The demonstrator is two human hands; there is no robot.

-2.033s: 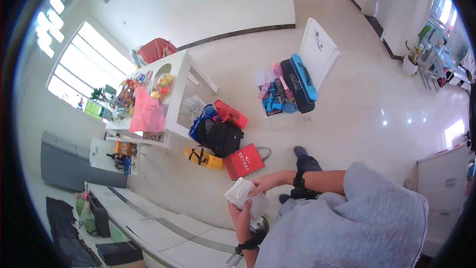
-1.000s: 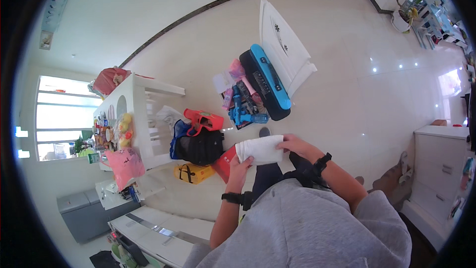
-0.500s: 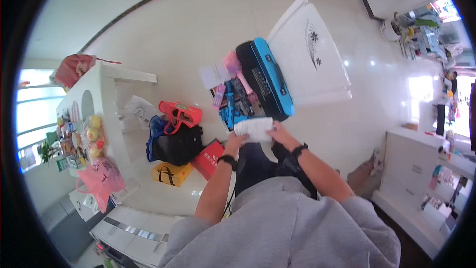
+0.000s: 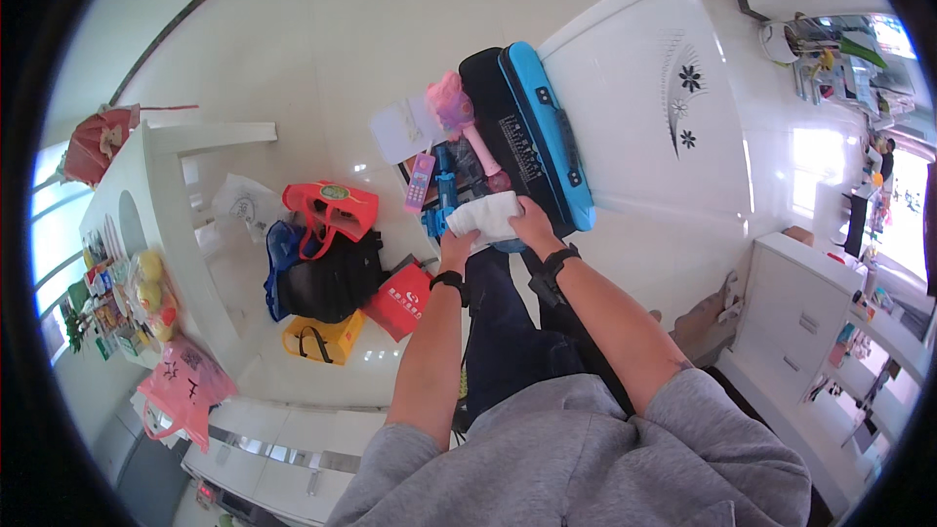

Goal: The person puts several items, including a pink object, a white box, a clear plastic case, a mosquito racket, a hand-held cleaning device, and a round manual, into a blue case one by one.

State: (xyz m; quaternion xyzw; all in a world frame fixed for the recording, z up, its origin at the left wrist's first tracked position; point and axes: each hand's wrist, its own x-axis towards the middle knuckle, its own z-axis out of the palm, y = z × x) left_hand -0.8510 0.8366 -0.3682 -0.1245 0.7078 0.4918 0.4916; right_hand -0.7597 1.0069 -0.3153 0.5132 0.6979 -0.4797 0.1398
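Observation:
A folded white cloth (image 4: 486, 216) is stretched between my two hands, just in front of my knees. My left hand (image 4: 457, 247) grips its near left corner, fingers closed. At the other end, my right hand (image 4: 533, 223) has its fingers closed on the cloth's right edge. Right beyond lies an open blue-and-black case (image 4: 561, 137) with a handle on its blue side. Beside it, a pink wand-like toy (image 4: 478, 148), a pink toy phone (image 4: 420, 182) and a blue toy-like object (image 4: 444, 185) lie together. What is under the cloth is hidden.
A white panel with black flowers (image 4: 634, 78) stands behind the case. To my left are a red bag (image 4: 332, 207), a black bag (image 4: 337, 283), a yellow bag (image 4: 327, 337) and a red flat bag (image 4: 398, 300). A white drawer cabinet (image 4: 795, 317) stands at right.
The cloth looks smaller and thicker, its right end now tilted up between my hands. My view has shifted, so the surroundings sit differently in the picture. Both hands keep their hold.

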